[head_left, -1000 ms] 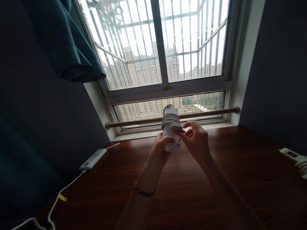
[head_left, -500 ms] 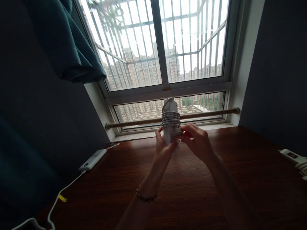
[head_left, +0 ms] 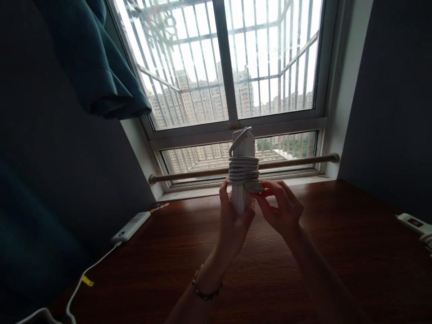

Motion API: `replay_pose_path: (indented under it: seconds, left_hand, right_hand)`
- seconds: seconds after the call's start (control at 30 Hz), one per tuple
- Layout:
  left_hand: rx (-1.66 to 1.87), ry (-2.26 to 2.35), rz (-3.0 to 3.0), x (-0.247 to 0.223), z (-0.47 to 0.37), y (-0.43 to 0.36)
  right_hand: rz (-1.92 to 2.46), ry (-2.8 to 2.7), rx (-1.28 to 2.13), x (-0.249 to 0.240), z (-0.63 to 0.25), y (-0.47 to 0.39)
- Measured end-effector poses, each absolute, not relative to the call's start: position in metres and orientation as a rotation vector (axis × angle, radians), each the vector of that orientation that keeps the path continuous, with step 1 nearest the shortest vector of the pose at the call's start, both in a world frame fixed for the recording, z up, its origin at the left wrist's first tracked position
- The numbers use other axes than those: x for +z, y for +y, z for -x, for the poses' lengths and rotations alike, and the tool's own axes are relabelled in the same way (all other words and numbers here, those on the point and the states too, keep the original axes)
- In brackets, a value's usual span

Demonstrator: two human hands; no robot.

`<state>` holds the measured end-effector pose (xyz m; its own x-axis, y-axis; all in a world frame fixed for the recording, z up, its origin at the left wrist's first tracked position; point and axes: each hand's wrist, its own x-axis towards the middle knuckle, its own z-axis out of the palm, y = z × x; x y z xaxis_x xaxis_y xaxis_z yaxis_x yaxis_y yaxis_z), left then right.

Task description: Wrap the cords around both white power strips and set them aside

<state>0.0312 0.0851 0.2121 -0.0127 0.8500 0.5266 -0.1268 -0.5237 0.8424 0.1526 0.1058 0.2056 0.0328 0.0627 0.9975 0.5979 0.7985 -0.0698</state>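
Observation:
A white power strip stands upright in front of the window, raised above the brown table. Its white cord is wound around the middle in several turns, and one loop runs over the top end. My left hand is closed around the lower end of the strip. At the strip's right side, my right hand pinches the cord's plug, just under the windings. The fingers behind the strip are partly hidden.
On the brown tabletop, a white power bank with a cable lies at left. Another white power strip lies at the right edge. A rail crosses the window's lower part; a teal curtain hangs upper left.
The power strip has turned slightly, showing more of its wound cord and a flatter face. Both hands have shifted a little to the right with it, and the plug has moved slightly rightward.

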Motion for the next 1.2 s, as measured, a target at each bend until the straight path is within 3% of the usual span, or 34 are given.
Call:
replay_pose_path:
  seconds: [0.2, 0.4, 0.73, 1.03, 1.2]
  left_hand:
    - [1.612, 0.778, -1.591, 0.213, -0.022, 0.084]
    - [1.760, 0.774, -1.896, 0.212, -0.021, 0.078]
    - [1.544, 0.533, -1.277, 0.205, -0.029, 0.085]
    - [1.668, 0.628, -1.329, 0.206, -0.030, 0.092]
    - [1.764, 0.609, -1.650, 0.203, -0.025, 0.091]
  right_hand:
    - [0.535, -1.431, -0.516, 0.204, -0.149, 0.101]
    - [0.497, -1.256, -0.264, 0.205, -0.143, 0.097]
    - [0.706, -1.151, -0.116, 0.213, -0.128, 0.090]
    - [0.461, -1.288, 0.461, 0.217, -0.149, 0.103]
    - [0.497, -1.449, 0.301, 0.223, -0.167, 0.105]
